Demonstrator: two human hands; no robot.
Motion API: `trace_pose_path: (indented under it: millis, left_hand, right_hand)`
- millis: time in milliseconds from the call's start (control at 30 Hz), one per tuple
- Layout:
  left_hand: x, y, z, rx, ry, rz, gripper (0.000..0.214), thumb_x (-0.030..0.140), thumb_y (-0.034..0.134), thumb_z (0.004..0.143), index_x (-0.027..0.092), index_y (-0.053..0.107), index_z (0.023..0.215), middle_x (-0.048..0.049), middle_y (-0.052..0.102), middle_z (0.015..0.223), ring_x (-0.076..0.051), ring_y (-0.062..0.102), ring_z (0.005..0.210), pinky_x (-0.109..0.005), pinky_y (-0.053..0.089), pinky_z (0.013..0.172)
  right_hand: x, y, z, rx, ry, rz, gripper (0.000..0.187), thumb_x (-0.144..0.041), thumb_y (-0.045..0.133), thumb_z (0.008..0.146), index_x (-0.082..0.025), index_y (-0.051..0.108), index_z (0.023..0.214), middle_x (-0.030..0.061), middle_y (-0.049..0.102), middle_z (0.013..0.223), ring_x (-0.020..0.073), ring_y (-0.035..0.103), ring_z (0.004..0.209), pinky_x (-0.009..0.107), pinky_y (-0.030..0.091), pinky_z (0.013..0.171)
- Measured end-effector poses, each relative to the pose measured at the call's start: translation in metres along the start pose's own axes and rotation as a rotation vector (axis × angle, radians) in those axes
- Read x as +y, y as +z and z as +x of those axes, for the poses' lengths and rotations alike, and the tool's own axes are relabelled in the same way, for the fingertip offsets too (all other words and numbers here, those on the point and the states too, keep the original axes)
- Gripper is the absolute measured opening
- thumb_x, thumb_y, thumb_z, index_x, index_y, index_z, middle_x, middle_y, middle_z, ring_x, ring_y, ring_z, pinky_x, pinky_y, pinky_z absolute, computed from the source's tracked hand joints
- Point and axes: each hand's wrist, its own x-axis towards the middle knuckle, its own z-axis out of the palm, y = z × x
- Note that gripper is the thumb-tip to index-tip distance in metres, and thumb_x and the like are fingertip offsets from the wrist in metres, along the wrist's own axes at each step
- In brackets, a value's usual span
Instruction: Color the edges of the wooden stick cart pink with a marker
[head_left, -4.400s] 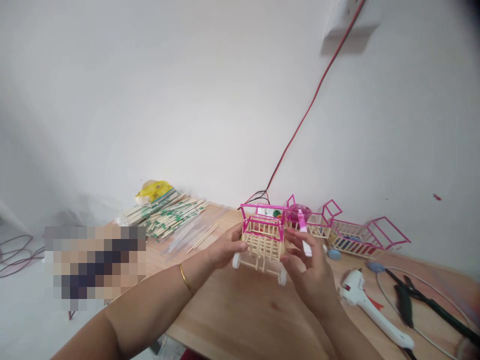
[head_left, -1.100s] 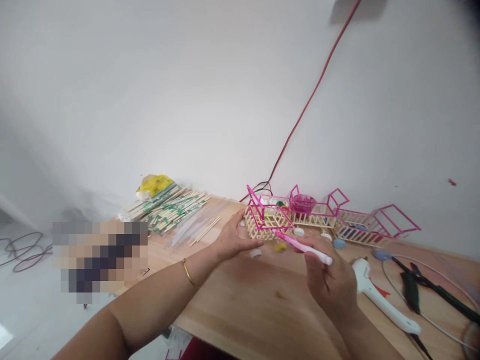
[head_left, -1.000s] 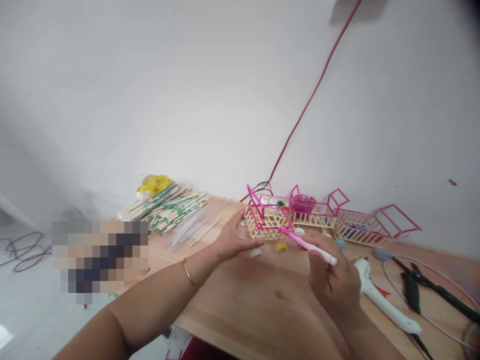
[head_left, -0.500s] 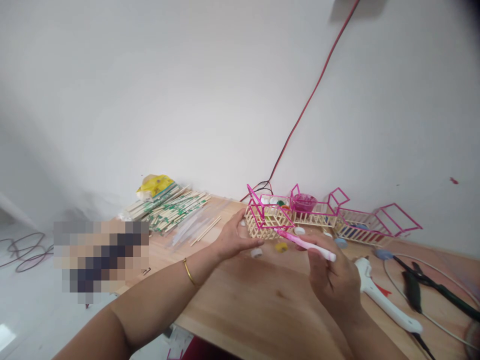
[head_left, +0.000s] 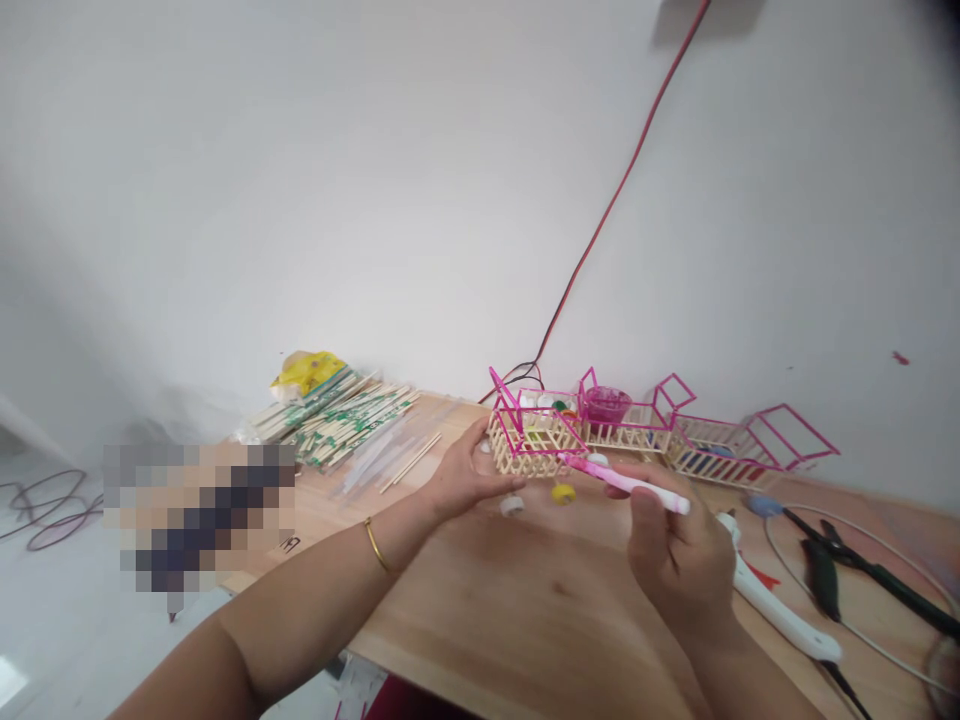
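My left hand (head_left: 469, 470) is closed around the left end of a small lattice basket (head_left: 532, 455) built from thin wooden sticks. Bare wood shows on its lower lattice, while the top rim and raised frame are pink. Between the fingers of my right hand (head_left: 679, 535) is a paintbrush (head_left: 630, 484) with a whitish handle smeared pink. Its pink tip meets or nearly meets the basket's right front rim. Behind and to the right stand two more stick baskets, one in the middle (head_left: 634, 435) and one farther right (head_left: 724, 460), also with pink upper frames.
A pink paint cup (head_left: 606, 405) stands behind the baskets. At right lie a white glue gun (head_left: 784, 605) and dark-handled pliers (head_left: 847, 560) with a cable. Bundled sticks (head_left: 352, 420) and a yellow package (head_left: 311, 375) are at left. Bottle caps, one yellow (head_left: 562, 494), lie in front.
My right hand and the paintbrush have moved slightly right along the basket's front rim. My left hand keeps its hold on the basket, which stays in place.
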Motion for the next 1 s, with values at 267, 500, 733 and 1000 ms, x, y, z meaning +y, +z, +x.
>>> trace_pose_path:
  millis: [267,500,733,1000]
  left_hand:
    - [0.004,0.001,0.001,-0.014,0.002,-0.039,0.08,0.039,0.088,0.064,0.021,0.054,0.134,-0.0105,0.061,0.139,-0.032,0.054,0.133,-0.048,0.036,0.119]
    - [0.004,0.0,0.001,-0.028,0.004,-0.031,0.084,0.041,0.089,0.062,0.02,0.053,0.136,-0.0109,0.06,0.14,-0.033,0.052,0.135,-0.048,0.035,0.119]
    - [0.003,0.0,0.001,-0.027,0.019,-0.033,0.084,0.041,0.089,0.063,0.02,0.053,0.136,-0.0113,0.061,0.139,-0.032,0.053,0.133,-0.047,0.036,0.118]
    - [-0.002,-0.001,0.003,-0.024,0.021,-0.042,0.087,0.043,0.09,0.061,0.018,0.053,0.135,-0.0128,0.059,0.14,-0.035,0.051,0.135,-0.051,0.033,0.119]
  right_hand:
    - [-0.003,0.001,0.004,0.004,-0.044,0.037,0.028,-0.035,0.042,0.101,-0.02,0.065,0.1,0.0055,0.072,0.084,0.0166,0.068,0.075,0.028,0.051,0.069]
    - [0.002,0.0,0.004,0.029,0.114,-0.004,0.029,-0.04,0.044,0.1,-0.02,0.066,0.099,0.0028,0.072,0.076,0.0154,0.066,0.064,0.026,0.048,0.061]
    - [0.005,0.0,0.002,0.027,0.107,0.037,0.032,-0.041,0.044,0.099,-0.019,0.067,0.096,0.0038,0.072,0.077,0.016,0.067,0.067,0.026,0.048,0.062]
    - [0.01,-0.001,0.006,0.105,0.239,-0.019,0.034,-0.045,0.047,0.098,-0.017,0.068,0.096,0.0028,0.07,0.068,0.0156,0.067,0.062,0.025,0.048,0.06]
